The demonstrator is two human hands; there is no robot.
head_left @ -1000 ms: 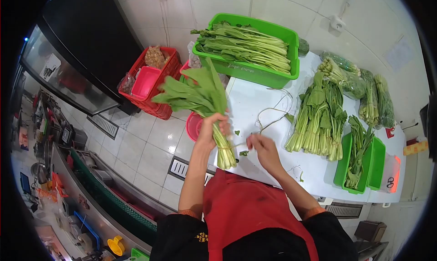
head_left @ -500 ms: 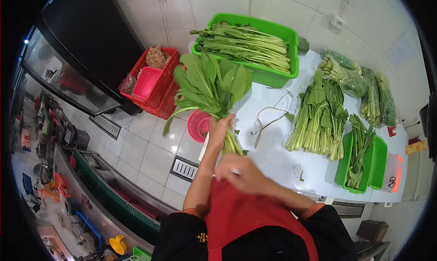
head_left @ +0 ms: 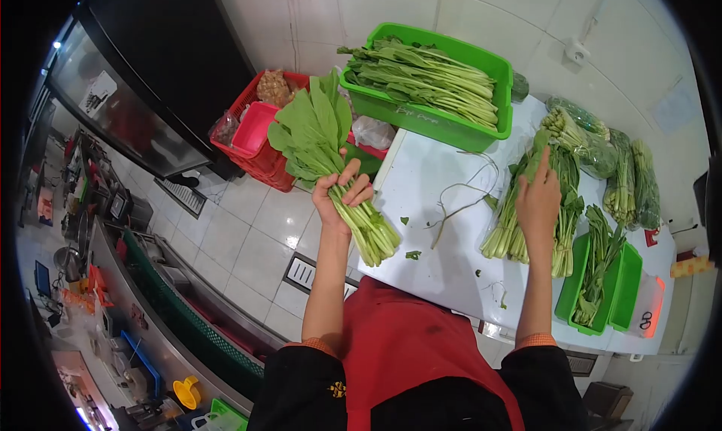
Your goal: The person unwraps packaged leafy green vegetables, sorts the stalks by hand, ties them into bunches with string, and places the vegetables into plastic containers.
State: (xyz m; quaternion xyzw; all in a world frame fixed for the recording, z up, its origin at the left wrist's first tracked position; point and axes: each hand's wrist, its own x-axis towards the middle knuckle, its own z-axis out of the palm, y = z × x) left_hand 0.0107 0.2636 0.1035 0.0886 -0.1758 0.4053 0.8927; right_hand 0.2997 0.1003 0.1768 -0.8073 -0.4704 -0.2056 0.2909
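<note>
1. Grasping the stems of a leafy bunch (head_left: 312, 141) firmly in the left hand (head_left: 344, 198), holding it tilted in the air just off the near left edge of the table (head_left: 451, 273), leaves up and cut ends toward the apron.
2. Reaching with the right hand (head_left: 538, 198) over the laid-out bunches (head_left: 505, 228), index finger extended; leaving any touch or hold there impossible to tell.
3. Judging by grip and reach, handling one bunch while turning to the row; seemingly calling for a steady left grip and gathered stems.
4. Showing farther out, on the table, loose strands (head_left: 445, 219) between the hands, a large green tub (head_left: 432, 122) behind and bagged vegetables (head_left: 620, 175) at far right.
5. Differing from half a second ago: no longer working the right hand at the held stems; now leaning the leaves further left.
</note>
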